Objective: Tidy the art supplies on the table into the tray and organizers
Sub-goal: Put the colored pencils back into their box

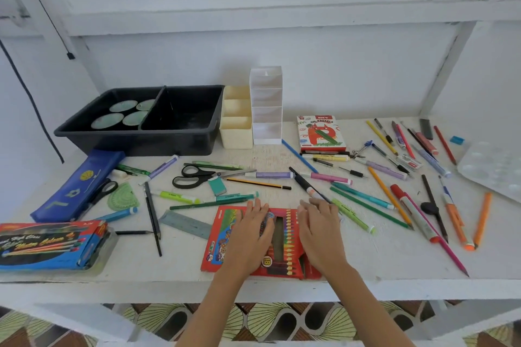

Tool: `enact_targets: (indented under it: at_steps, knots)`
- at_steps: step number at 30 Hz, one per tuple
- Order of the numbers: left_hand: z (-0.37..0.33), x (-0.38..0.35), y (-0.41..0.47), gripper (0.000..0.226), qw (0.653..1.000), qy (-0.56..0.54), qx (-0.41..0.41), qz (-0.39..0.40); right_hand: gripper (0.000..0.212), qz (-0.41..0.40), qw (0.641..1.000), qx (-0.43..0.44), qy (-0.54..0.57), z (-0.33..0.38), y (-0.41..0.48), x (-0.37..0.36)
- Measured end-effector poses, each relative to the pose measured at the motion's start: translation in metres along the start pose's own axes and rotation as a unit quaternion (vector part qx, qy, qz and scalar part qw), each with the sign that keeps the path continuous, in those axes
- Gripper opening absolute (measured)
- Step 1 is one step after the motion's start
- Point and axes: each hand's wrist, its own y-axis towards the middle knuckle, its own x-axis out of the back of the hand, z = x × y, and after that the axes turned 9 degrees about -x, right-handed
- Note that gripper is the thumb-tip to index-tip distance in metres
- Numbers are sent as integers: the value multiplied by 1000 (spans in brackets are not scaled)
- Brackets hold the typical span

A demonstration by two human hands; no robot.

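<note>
A red crayon box (pixel 222 236) lies flat at the table's front edge. My left hand (pixel 251 231) rests on its left half with fingers straight. My right hand (pixel 318 234) lies flat on its right half, fingertips over the far edge. A black two-part tray (pixel 194 138) stands at the back left, with round green discs (pixel 124 117) in its left compartment. Beside it stand a cream organizer (pixel 236 132) and a white tiered organizer (pixel 266 110). Pens, pencils and markers lie scattered all over the table.
Black scissors (pixel 197 176), a green eraser (pixel 217 186), a grey ruler (pixel 186 224), a blue pencil case (pixel 76 186) and a watercolour box (pixel 48 245) lie to the left. An oil pastels box (pixel 320 134) and a clear palette (pixel 496 169) sit to the right.
</note>
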Motion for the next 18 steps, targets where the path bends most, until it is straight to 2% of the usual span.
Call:
enact_targets:
  at_steps: [1,3,8,12,18]
  knots:
    - [0,3,-1,46,998,-47,7,-27,33,-28,999,15,14,8,2,-1]
    - [2,10,-4,39,991,-104,8,-87,23,-30,997,64,35,24,10,-7]
    - [21,33,-12,23,965,-134,28,-222,22,74,982,174,0,63,37,-41]
    - [44,52,-18,24,956,-116,58,-263,25,113,963,231,-82,88,55,-63]
    - [72,71,-32,29,944,-100,101,-296,22,126,952,233,-151,97,71,-74]
